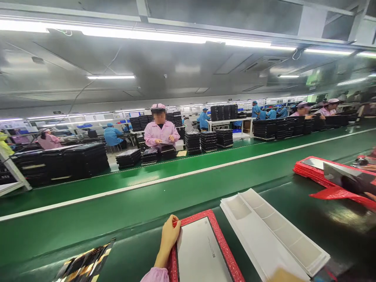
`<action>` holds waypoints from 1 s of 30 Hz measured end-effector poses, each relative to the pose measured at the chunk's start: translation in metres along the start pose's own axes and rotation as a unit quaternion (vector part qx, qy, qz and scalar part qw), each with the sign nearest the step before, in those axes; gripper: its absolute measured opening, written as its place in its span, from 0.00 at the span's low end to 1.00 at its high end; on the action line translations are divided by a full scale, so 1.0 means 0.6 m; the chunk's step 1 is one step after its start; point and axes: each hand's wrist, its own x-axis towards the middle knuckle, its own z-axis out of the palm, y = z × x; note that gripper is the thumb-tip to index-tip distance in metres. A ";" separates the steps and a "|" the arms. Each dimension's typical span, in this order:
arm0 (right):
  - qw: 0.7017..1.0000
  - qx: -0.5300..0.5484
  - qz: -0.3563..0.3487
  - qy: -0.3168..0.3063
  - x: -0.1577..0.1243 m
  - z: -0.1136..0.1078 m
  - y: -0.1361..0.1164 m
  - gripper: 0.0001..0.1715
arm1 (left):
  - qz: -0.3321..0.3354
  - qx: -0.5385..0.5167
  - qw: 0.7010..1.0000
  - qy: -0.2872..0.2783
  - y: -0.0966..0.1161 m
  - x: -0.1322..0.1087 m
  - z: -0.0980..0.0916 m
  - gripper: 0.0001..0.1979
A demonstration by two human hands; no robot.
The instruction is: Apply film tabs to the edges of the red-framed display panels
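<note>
My left hand [170, 234] is closed on the upper left corner of a red bubble-wrap sheet or bag [212, 223], with a bit of red showing between the fingers. On the red wrap lies a flat silver-grey panel [198, 250] with a dark edge, small print and square codes. To its right is a stack of white label sheets [243, 235] with rows of greyish rectangular labels. A blurred tan shape over the sheets at the bottom edge appears to be my right hand [282, 275]; its fingers cannot be made out.
Dark strips with gold parts [88, 262] lie at lower left. A green conveyor belt [164, 192] runs across. At right, a person's hands are near red-wrapped panels [308, 168]. Beyond the belt, a person in pink [161, 133] works among black stacks [192, 143].
</note>
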 end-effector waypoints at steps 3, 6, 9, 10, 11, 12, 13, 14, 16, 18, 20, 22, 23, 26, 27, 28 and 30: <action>0.988 -0.135 -0.056 0.042 0.083 -0.007 -0.030 0.11 | 0.065 -0.005 0.997 -0.033 0.067 0.006 -0.004 0.06; 0.963 -0.229 -0.110 0.090 0.163 0.009 -0.016 0.14 | 0.126 -0.036 0.982 -0.135 0.144 0.004 0.030 0.09; 0.936 -0.301 -0.141 0.114 0.207 0.018 0.040 0.16 | 0.140 -0.065 0.952 -0.265 0.197 -0.003 0.100 0.13; 0.920 -0.341 -0.153 0.119 0.213 0.016 0.063 0.17 | 0.131 -0.071 0.943 -0.299 0.207 -0.005 0.128 0.15; 0.890 -0.403 -0.175 0.122 0.216 0.011 0.086 0.19 | 0.114 -0.076 0.936 -0.323 0.212 -0.006 0.156 0.17; 0.870 -0.439 -0.186 0.122 0.218 0.004 0.106 0.22 | 0.091 -0.079 0.933 -0.338 0.214 -0.005 0.184 0.18; 0.854 -0.468 -0.194 0.119 0.218 -0.003 0.124 0.25 | 0.062 -0.080 0.933 -0.346 0.212 -0.004 0.211 0.18; 0.843 -0.487 -0.198 0.115 0.219 -0.010 0.138 0.28 | 0.031 -0.081 0.934 -0.348 0.209 -0.001 0.235 0.17; 0.835 -0.502 -0.197 0.108 0.222 -0.022 0.154 0.31 | -0.033 -0.081 0.937 -0.339 0.200 0.004 0.274 0.13; 0.826 -0.517 -0.195 0.108 0.225 -0.028 0.160 0.31 | -0.081 -0.083 0.941 -0.317 0.189 0.008 0.300 0.12; 0.821 -0.526 -0.192 0.109 0.228 -0.030 0.160 0.31 | -0.110 -0.089 0.947 -0.288 0.180 0.010 0.314 0.12; 0.819 -0.530 -0.188 0.109 0.230 -0.031 0.157 0.30 | -0.125 -0.102 0.951 -0.263 0.174 0.009 0.320 0.11; 0.820 -0.531 -0.186 0.109 0.230 -0.033 0.156 0.30 | -0.129 -0.110 0.953 -0.253 0.171 0.008 0.322 0.11; 0.824 -0.526 -0.181 0.109 0.227 -0.036 0.150 0.29 | -0.127 -0.132 0.958 -0.222 0.169 0.005 0.324 0.10; 0.826 -0.523 -0.180 0.107 0.227 -0.036 0.149 0.28 | -0.122 -0.140 0.959 -0.212 0.169 0.004 0.324 0.09; 0.829 -0.519 -0.179 0.104 0.226 -0.033 0.147 0.26 | -0.117 -0.148 0.961 -0.203 0.170 0.003 0.325 0.09; 0.835 -0.511 -0.181 0.100 0.225 -0.022 0.146 0.23 | -0.105 -0.166 0.962 -0.188 0.172 0.002 0.326 0.07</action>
